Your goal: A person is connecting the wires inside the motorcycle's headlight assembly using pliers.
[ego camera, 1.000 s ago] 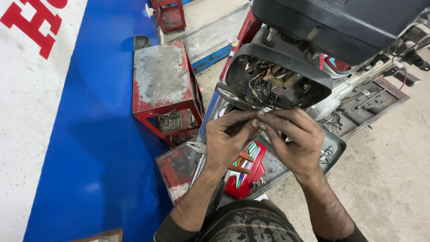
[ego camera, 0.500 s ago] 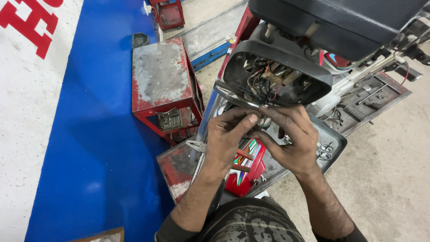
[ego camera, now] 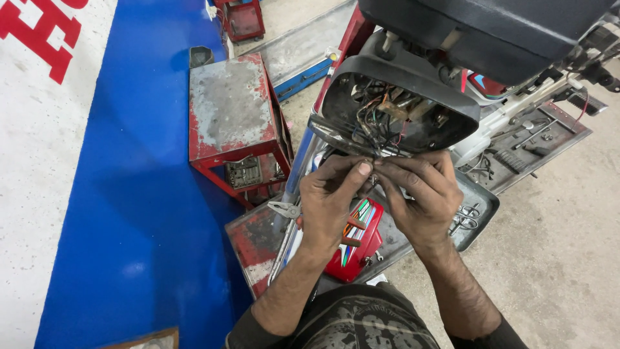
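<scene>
My left hand (ego camera: 332, 197) and my right hand (ego camera: 420, 194) meet fingertip to fingertip just below an open black motorcycle headlight housing (ego camera: 400, 106). Both pinch thin wires (ego camera: 373, 169) that hang out of the housing's tangle of coloured wiring (ego camera: 378, 119). The housing's chrome rim runs along its lower edge above my fingers. A red body panel with coloured stripes (ego camera: 355, 242) lies under my hands on a grey metal tray (ego camera: 481, 203). What exactly sits between my fingertips is too small to tell.
A worn red metal stool-table (ego camera: 232, 113) with tools on its lower shelf stands at left. Pliers (ego camera: 284, 208) rest on a red tray. More tools lie on a tray at right (ego camera: 529, 139). A blue and white painted floor spreads left; concrete floor lies right.
The view has shifted slightly, so the housing sits a little higher. My hands stay together at the wires beneath it, with the fingertips closing tighter on them.
</scene>
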